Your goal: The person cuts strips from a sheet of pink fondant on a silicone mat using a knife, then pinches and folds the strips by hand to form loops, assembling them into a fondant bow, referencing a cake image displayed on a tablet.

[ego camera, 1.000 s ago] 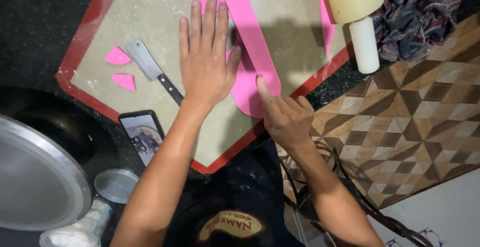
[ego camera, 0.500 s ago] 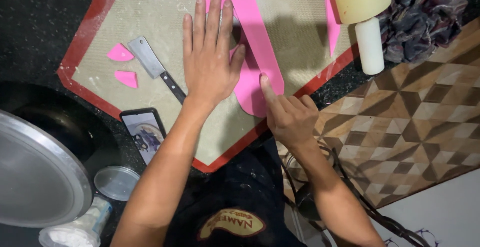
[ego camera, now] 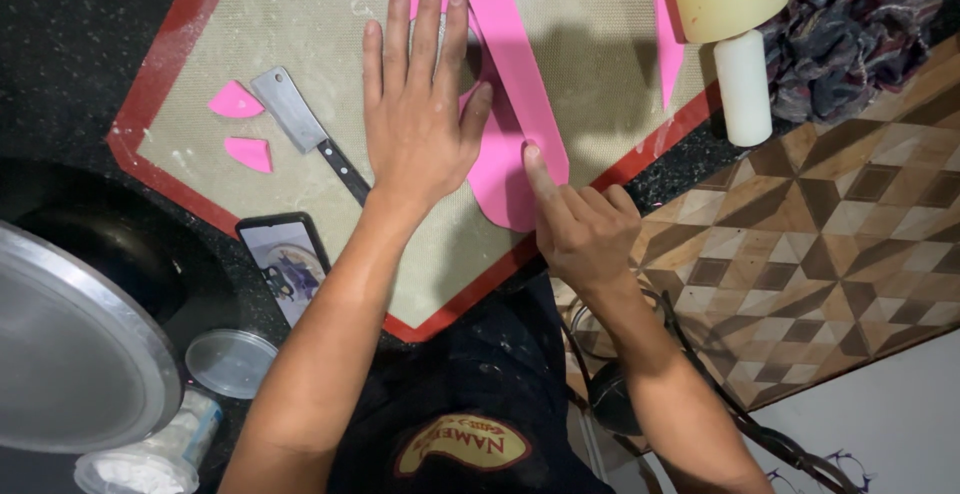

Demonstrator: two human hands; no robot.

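Fingers of left hand (ego camera: 420,124) lie spread on red-edged baking mat (ego camera: 300,54) over black counter (ego camera: 70,44).

Lit phone screen (ego camera: 286,266) at mat's (ego camera: 620,44) near edge; round clear lidded tub (ego camera: 230,362) and white-filled plastic container (ego camera: 150,459) below.

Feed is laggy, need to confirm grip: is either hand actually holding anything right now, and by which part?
Nothing is gripped. The left hand lies flat, its thumb side on the pink strip; the right hand presses its index fingertip on the strip's near edge.
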